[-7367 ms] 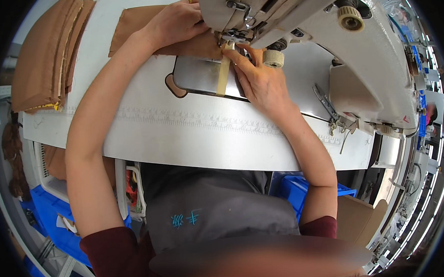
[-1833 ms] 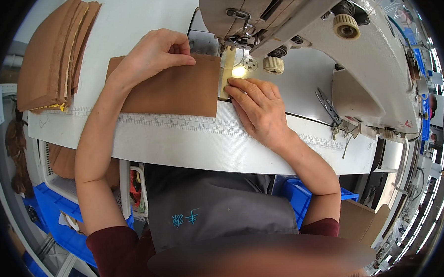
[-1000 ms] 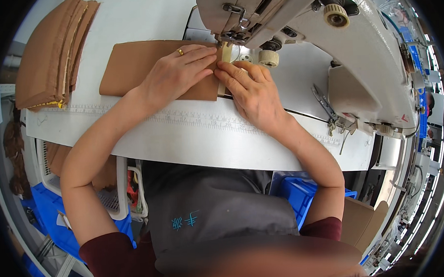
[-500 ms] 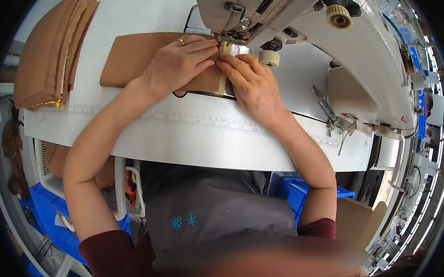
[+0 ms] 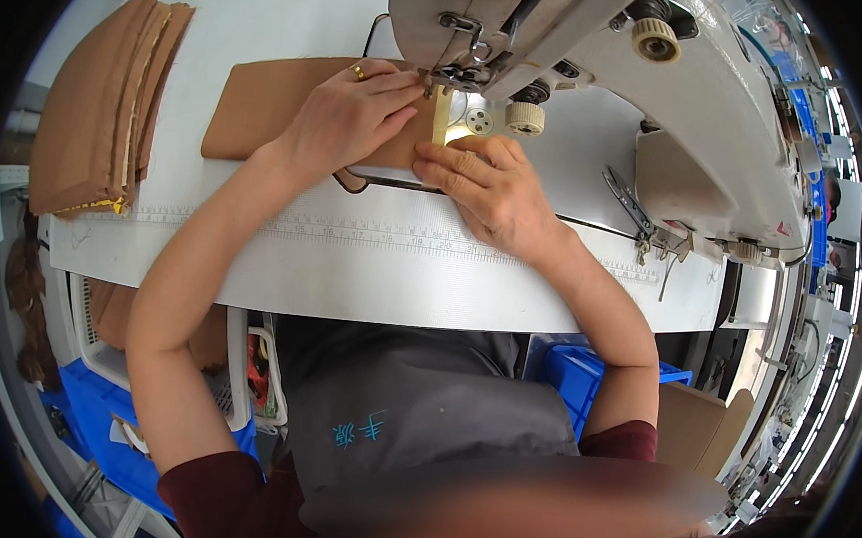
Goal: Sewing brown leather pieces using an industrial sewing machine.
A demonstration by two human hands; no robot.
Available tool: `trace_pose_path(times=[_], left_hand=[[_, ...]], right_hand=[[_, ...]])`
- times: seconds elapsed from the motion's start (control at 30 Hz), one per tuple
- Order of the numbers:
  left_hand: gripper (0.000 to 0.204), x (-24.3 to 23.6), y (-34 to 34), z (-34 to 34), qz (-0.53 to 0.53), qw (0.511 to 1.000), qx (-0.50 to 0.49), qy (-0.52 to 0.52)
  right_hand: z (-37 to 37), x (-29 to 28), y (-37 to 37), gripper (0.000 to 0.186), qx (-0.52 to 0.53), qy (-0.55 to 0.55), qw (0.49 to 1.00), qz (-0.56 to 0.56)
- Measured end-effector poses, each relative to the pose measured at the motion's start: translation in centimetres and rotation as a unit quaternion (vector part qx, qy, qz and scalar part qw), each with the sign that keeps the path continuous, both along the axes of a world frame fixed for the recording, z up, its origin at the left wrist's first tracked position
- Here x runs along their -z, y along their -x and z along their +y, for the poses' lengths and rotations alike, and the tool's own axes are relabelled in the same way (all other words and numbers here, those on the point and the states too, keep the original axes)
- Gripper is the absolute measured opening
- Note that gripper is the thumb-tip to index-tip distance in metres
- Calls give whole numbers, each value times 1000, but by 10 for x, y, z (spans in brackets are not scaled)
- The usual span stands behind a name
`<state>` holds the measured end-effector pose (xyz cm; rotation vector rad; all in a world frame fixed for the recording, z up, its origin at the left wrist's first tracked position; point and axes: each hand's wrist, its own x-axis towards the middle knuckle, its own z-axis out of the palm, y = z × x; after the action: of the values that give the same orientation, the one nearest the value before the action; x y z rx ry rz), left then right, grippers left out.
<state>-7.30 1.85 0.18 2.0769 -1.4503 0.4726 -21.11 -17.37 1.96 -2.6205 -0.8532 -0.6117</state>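
Observation:
A brown fabric piece (image 5: 260, 103) lies flat under the needle end of a sewing machine (image 5: 732, 112). A narrow pale-yellow strip (image 5: 440, 122) runs along its right edge, beside the presser foot (image 5: 430, 84). My left hand (image 5: 347, 119), with a ring on one finger, rests flat on the fabric, its extended fingertips close to the foot. At the near right corner, the fingers of my right hand (image 5: 495, 184) are pressed together on the fabric's edge by the strip; the thumb is mostly hidden.
A stack of brown fabric pieces (image 5: 97, 110) stands at the far left of the table. Thread snips (image 5: 628, 203) lie at the right by the machine. A ruler scale (image 5: 372, 231) crosses the near tabletop. Blue bins (image 5: 575, 378) sit below the table edge.
My right hand has drawn slightly nearer and left, down the fabric's edge. The fabric has shifted slightly away, uncovering a round metal bobbin part and lit plate right of the strip.

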Motion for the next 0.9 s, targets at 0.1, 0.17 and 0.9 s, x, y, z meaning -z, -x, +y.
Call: trace_pose_path(times=[0.1,0.17,0.9], left_hand=[[16,0,-14,-2,-21,1000,7,-14],[14,-1,-21,-5,-6,1000,13,-8],[9,-7,-65,-24,-33,998,-46,-10]], right_hand=[[-3,3,-6,38,19,-2,1000,6],[-5,7,-9,38,38,6,999,19],[-6,1,-23,31,160,-39,985,60]])
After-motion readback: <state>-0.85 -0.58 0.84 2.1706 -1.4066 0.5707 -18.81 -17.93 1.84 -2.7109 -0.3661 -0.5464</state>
